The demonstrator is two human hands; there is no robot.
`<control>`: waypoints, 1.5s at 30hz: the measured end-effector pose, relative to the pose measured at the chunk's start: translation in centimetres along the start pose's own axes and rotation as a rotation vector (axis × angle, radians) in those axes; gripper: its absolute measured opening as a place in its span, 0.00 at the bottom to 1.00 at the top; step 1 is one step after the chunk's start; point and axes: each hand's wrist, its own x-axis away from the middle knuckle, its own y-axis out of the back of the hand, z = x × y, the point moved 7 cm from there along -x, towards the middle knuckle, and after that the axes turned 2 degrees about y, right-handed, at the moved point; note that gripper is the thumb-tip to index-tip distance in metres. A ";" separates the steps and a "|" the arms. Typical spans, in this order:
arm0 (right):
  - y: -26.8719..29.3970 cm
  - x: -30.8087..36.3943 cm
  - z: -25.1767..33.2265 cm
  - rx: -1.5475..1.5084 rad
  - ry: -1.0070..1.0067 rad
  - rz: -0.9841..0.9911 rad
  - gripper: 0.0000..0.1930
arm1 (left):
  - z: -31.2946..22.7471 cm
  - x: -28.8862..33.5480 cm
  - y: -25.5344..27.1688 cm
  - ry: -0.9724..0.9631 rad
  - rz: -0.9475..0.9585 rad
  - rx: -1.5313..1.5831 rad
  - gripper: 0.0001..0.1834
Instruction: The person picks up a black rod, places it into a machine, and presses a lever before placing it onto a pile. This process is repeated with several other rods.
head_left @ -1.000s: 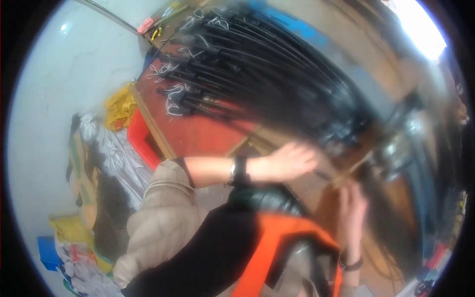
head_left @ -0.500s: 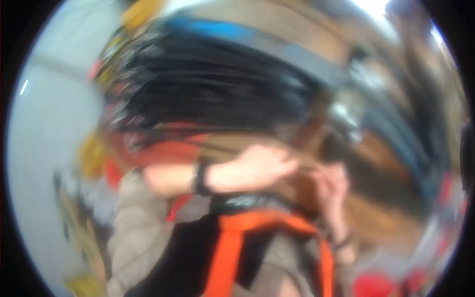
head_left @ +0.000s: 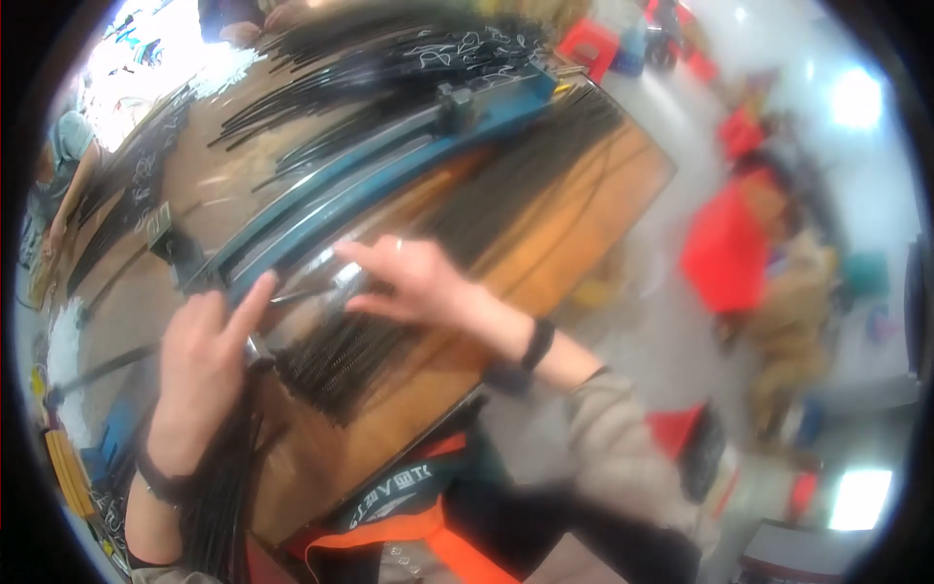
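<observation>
A small shiny piece, too blurred to be identified, is seen between the hands, just beside the right fingertips and on the near side of a blue rail; the hands are held apart, the right hand with thumb and forefinger spread, the left hand with one finger extended, though whether anything is gripped by it cannot be told; a bundle of dark rods is laid below them on the wooden table; the piece could be dropped among the rods if it is pinched only at its edge, and rods could be knocked askew by a low wrist; beyond the rail, more black rods are spread.
</observation>
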 end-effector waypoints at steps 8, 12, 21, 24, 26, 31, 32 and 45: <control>1.3 -1.7 -0.5 -0.078 0.191 -0.316 0.23 | -0.7 -2.4 -3.3 -0.018 0.068 0.107 0.34; -1.0 0.6 -8.1 0.220 -0.121 -0.334 0.29 | 0.4 -1.8 -2.6 0.040 0.030 0.144 0.32; -1.7 -2.2 -3.2 -0.574 -0.178 -0.004 0.25 | 5.2 3.7 1.8 0.126 -0.051 -0.023 0.22; -2.6 -1.6 0.1 -0.586 -0.108 -0.012 0.23 | 6.0 6.3 2.1 0.217 0.012 -0.025 0.23; -4.2 -0.5 -2.2 -0.678 -0.349 -0.029 0.16 | 5.8 6.5 0.7 0.190 0.082 -0.054 0.26; -2.8 -5.2 3.9 -0.314 0.071 -0.294 0.10 | 4.6 8.4 0.8 0.199 0.099 -0.011 0.29; -2.7 -5.2 5.4 -0.288 0.211 -0.378 0.09 | 4.1 8.7 0.5 0.187 0.116 0.007 0.28; -5.5 -3.1 4.9 -0.052 0.318 -0.418 0.14 | 3.3 9.2 1.4 0.162 -0.069 0.058 0.25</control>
